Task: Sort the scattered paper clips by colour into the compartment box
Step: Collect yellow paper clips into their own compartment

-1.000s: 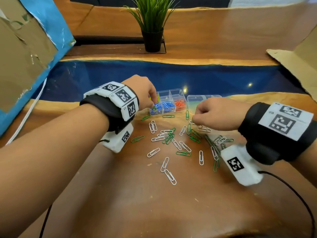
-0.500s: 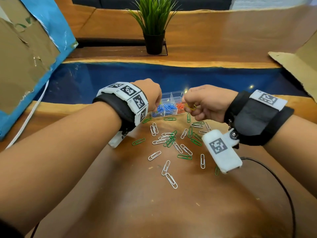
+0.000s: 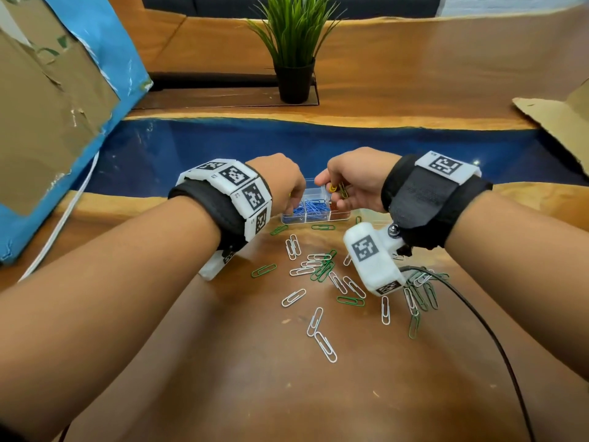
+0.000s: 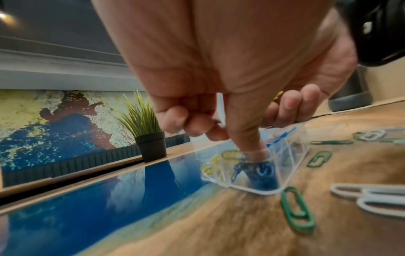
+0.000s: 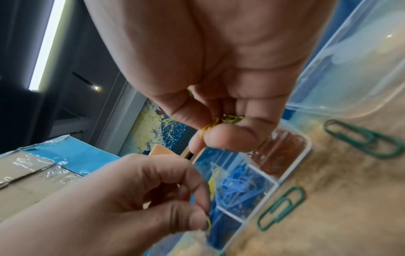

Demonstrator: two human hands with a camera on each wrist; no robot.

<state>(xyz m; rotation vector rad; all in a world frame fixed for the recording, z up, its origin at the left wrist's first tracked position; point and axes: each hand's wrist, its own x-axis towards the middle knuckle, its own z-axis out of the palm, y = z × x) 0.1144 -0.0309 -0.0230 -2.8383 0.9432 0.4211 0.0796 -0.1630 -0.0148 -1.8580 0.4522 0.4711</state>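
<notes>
Here the wooden table fills the lower frame, a blue band crossing mid-frame, with a potted plant at top centre and cardboard upper left. Green and white paper clips lie scattered at centre; bare wood spreads below them. The clear compartment box sits just above, holding blue clips. The left hand reaches down into its left end, thumb in a compartment, other fingers curled; whether it holds anything I cannot tell. The right hand hovers over the box, pinching a yellow clip.
</notes>
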